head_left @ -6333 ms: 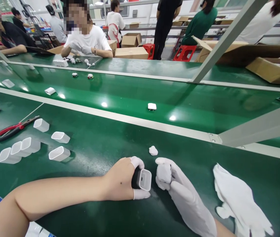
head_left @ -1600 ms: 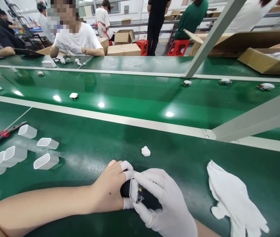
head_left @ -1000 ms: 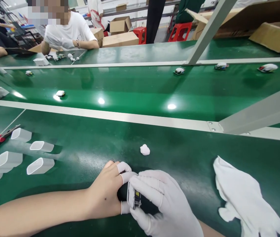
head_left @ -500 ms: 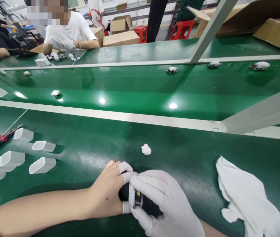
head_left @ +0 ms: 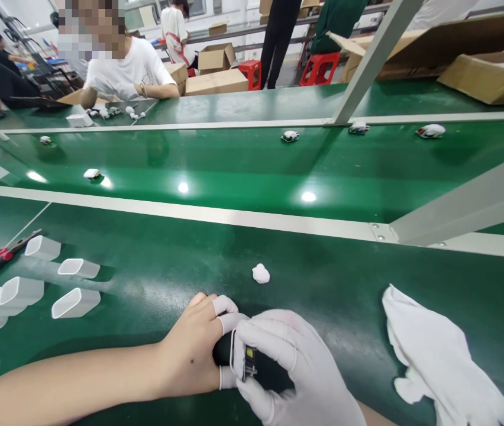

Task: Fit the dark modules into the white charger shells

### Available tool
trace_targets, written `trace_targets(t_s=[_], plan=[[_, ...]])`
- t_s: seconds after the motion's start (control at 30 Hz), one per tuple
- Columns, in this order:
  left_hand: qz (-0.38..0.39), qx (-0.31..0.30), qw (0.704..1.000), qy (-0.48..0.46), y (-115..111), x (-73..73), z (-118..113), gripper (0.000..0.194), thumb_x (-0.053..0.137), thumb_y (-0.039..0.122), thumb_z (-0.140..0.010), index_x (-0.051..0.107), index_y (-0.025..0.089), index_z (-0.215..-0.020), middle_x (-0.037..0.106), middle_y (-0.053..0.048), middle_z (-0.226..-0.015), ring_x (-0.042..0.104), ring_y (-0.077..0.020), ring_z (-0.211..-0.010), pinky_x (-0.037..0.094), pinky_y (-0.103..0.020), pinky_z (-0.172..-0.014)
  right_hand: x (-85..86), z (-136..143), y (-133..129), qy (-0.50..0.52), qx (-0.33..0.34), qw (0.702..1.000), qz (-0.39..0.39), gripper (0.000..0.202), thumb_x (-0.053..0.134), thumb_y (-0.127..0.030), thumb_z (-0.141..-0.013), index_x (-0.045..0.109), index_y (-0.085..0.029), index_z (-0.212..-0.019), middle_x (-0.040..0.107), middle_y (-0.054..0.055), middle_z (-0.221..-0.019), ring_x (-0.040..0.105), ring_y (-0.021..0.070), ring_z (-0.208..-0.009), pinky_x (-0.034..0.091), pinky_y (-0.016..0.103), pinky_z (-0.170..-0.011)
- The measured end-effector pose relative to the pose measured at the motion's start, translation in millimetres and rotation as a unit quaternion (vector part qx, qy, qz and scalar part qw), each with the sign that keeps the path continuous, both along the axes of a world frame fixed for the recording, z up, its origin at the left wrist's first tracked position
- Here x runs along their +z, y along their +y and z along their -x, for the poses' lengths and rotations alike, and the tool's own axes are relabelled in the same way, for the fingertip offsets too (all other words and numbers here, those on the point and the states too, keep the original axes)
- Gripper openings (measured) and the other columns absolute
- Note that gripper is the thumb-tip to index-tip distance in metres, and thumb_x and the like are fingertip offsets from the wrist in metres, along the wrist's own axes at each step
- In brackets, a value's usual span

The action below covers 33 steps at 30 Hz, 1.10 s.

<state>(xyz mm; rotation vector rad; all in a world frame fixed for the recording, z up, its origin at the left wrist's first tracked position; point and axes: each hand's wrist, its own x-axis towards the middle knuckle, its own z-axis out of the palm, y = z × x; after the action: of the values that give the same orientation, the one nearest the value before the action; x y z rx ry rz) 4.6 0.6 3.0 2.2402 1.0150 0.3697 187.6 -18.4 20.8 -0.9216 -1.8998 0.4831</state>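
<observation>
Near the bottom middle, my left hand (head_left: 194,349), bare apart from white finger covers, is curled round a black object (head_left: 222,350). My right hand (head_left: 300,361), in a white glove, pinches a small white-edged casing (head_left: 238,355) with dark and yellow parts (head_left: 250,357) inside. The casing touches the black object, and the two hands meet there. Just beyond them a lump of white material (head_left: 261,273) lies on the green table (head_left: 181,248).
White plastic cups (head_left: 77,303) and red-handled pliers (head_left: 1,258) lie at left. A white glove (head_left: 442,349) lies at right. Small assemblies (head_left: 290,136) sit on the green belt (head_left: 216,160) behind a white rail (head_left: 234,216). A person (head_left: 132,71) sits opposite.
The assemblies on the belt have shifted left. The camera view has tilted slightly up. Both hands keep nearly the same grip, with the casing turned slightly.
</observation>
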Motion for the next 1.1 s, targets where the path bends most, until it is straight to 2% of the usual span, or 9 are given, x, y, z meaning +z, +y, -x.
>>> trace_targets(t_s=[0.13,0.3,0.5,0.6,0.73,0.8,0.9,0.97,1.1], plan=[[0.000,-0.001,1.000,0.000,2,0.7,-1,0.030,0.070,0.032,-0.070,0.059,0.025,-0.097,0.058,0.000,-0.096,0.055,-0.0184,-0.086,0.032,-0.032,-0.073,4.9,0,3,-0.037,0.009,0.999,-0.011,0.019,0.050,-0.013,-0.079,0.056,-0.025,-0.093,0.067,-0.004,-0.070,0.062,0.0146,-0.061,0.047,0.027,-0.055],[-0.004,-0.003,1.000,0.005,1,1.5,0,0.028,0.068,0.031,-0.071,0.059,0.025,-0.097,0.059,-0.001,-0.096,0.055,-0.0191,-0.086,0.032,-0.033,-0.074,0.8,-2,2,-0.065,0.023,0.997,0.020,0.019,0.054,-0.016,-0.079,0.059,-0.025,-0.094,0.065,-0.005,-0.065,0.059,0.0138,-0.057,0.047,0.027,-0.058],[-0.014,-0.004,1.000,0.012,1,0.7,-1,0.026,0.069,0.035,-0.071,0.058,0.022,-0.091,0.059,-0.002,-0.095,0.055,-0.0190,-0.084,0.032,-0.033,-0.073,-5.0,1,-6,-0.040,-0.012,0.999,0.023,0.025,0.057,-0.013,-0.073,0.061,-0.023,-0.095,0.070,-0.001,-0.090,0.065,0.0191,-0.085,0.051,0.035,-0.075],[-0.019,-0.004,1.000,0.015,1,0.4,-1,0.025,0.070,0.035,-0.071,0.057,0.021,-0.088,0.059,-0.001,-0.094,0.054,-0.0186,-0.083,0.032,-0.033,-0.072,-7.8,4,-10,-0.026,-0.046,0.998,0.032,0.023,0.053,-0.013,-0.076,0.061,-0.023,-0.096,0.068,0.000,-0.094,0.063,0.0202,-0.092,0.050,0.038,-0.080],[-0.015,0.001,1.000,0.010,3,2.6,-1,0.031,0.073,0.038,-0.071,0.059,0.022,-0.094,0.059,-0.002,-0.097,0.055,-0.0183,-0.084,0.033,-0.033,-0.074,-8.5,-1,-13,-0.048,-0.065,0.997,-0.002,0.030,0.051,-0.025,-0.083,0.056,-0.018,-0.112,0.067,0.005,-0.103,0.062,0.0217,-0.096,0.051,0.040,-0.081],[-0.003,-0.001,1.000,0.011,3,4.1,0,0.036,0.074,0.040,-0.071,0.060,0.024,-0.101,0.059,-0.001,-0.098,0.056,-0.0182,-0.085,0.034,-0.033,-0.075,-6.0,-8,-11,-0.046,-0.068,0.996,-0.040,0.030,0.050,-0.029,-0.087,0.054,-0.017,-0.114,0.067,0.006,-0.104,0.062,0.0220,-0.098,0.051,0.040,-0.083],[0.007,-0.005,1.000,0.012,3,4.9,0,0.043,0.074,0.044,-0.072,0.059,0.027,-0.109,0.060,-0.001,-0.098,0.056,-0.0186,-0.086,0.033,-0.034,-0.076,0.5,-14,-5,-0.080,-0.020,0.991,-0.108,0.015,0.048,-0.024,-0.088,0.058,-0.022,-0.099,0.071,0.000,-0.091,0.065,0.0198,-0.087,0.053,0.037,-0.074],[-0.001,-0.006,1.000,0.006,2,4.1,0,0.044,0.073,0.043,-0.072,0.058,0.027,-0.110,0.061,-0.001,-0.100,0.057,-0.0188,-0.087,0.033,-0.034,-0.076,4.0,-14,-2,-0.135,0.011,0.982,-0.133,0.014,0.049,-0.019,-0.086,0.062,-0.022,-0.091,0.072,-0.003,-0.080,0.065,0.0193,-0.075,0.052,0.036,-0.064],[-0.020,-0.005,1.000,-0.008,2,0.4,0,0.041,0.070,0.034,-0.071,0.057,0.027,-0.110,0.061,-0.001,-0.099,0.057,-0.0181,-0.085,0.032,-0.033,-0.075,3.6,-7,-4,-0.229,0.021,0.966,-0.119,0.020,0.048,-0.015,-0.083,0.066,-0.019,-0.079,0.071,-0.002,-0.073,0.061,0.0201,-0.062,0.047,0.036,-0.056]])
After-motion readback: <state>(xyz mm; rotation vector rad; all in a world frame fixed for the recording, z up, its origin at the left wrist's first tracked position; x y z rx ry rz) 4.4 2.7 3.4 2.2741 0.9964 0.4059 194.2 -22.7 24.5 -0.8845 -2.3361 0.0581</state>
